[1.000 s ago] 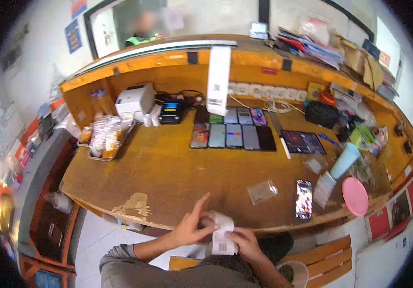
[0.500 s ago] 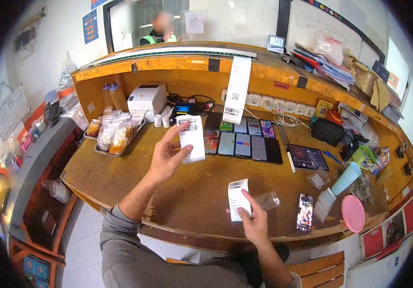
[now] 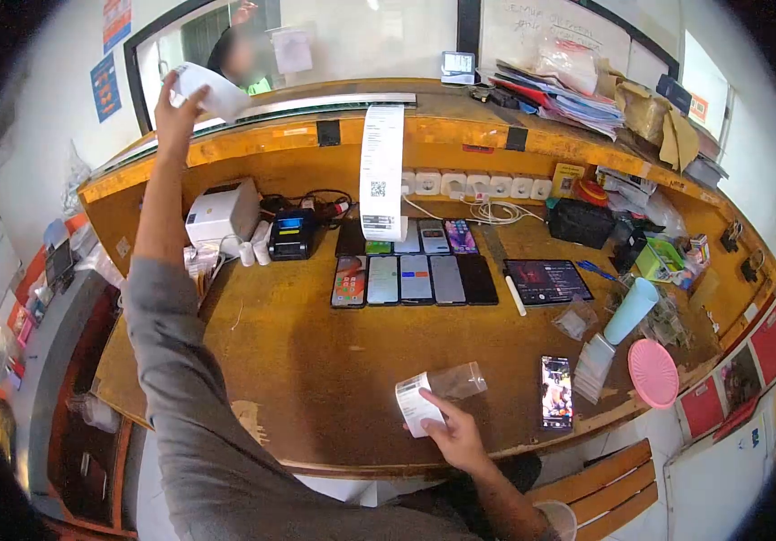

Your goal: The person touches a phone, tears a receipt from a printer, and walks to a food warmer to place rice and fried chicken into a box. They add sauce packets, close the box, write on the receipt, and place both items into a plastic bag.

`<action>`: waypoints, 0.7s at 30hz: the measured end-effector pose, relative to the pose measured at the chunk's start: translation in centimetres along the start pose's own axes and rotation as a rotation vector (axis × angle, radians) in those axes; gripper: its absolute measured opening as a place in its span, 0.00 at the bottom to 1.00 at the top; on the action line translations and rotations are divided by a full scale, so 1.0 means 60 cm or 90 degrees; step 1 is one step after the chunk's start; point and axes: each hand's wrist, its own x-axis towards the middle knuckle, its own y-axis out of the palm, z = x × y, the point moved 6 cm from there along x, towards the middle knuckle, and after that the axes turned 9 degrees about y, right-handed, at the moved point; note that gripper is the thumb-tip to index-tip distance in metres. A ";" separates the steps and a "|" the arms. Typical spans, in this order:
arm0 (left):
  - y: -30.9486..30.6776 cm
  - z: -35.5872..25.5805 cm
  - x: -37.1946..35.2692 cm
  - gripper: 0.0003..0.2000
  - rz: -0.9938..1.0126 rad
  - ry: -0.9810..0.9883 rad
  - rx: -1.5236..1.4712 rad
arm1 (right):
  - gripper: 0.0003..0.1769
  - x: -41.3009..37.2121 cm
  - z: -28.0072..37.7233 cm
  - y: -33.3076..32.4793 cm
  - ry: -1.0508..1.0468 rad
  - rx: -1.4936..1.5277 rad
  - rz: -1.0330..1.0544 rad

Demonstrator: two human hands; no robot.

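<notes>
My left hand (image 3: 179,110) is raised at the left end of the counter's upper ledge, its fingers closed on a curled white printed slip (image 3: 222,101). Low over the desk, my right hand (image 3: 453,436) pinches another printed slip (image 3: 413,406), folded or stacked. Right behind that slip lies a clear plastic bag (image 3: 462,380). A long printed strip with a square code (image 3: 379,162) hangs from the ledge above two rows of phones (image 3: 383,279). Beyond the glass, near my left hand, a person (image 3: 230,59) has one hand up.
A white label printer (image 3: 223,215) and a small black-and-blue device (image 3: 292,236) stand at the back left. To the right are a tablet (image 3: 547,281), a lit phone (image 3: 555,393), a blue cup (image 3: 631,311) and a pink lid (image 3: 653,373). Papers (image 3: 550,95) pile on the ledge.
My left hand has gone from above the desk up and left to the ledge, carrying its slip. My right hand keeps its slip, slightly lower. The view has shifted, and the person behind the glass leans differently.
</notes>
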 end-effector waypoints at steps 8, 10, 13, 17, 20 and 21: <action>-0.008 0.221 0.123 0.36 0.054 0.220 0.507 | 0.28 -0.005 -0.015 -0.014 0.077 0.016 -0.057; -0.009 0.250 0.114 0.36 0.069 0.180 0.480 | 0.28 0.006 -0.012 -0.018 0.074 -0.011 -0.074; 0.014 0.239 0.106 0.37 0.118 0.171 0.440 | 0.28 0.005 0.016 -0.014 0.065 0.038 -0.060; 0.034 0.208 0.084 0.40 0.193 0.132 0.513 | 0.27 0.010 0.000 -0.020 0.071 0.030 -0.075; 0.042 0.214 0.086 0.41 0.215 0.123 0.543 | 0.27 0.008 -0.002 -0.022 0.071 -0.015 -0.079; 0.043 0.213 0.088 0.41 0.225 0.115 0.535 | 0.27 0.006 -0.002 -0.021 0.071 -0.018 -0.071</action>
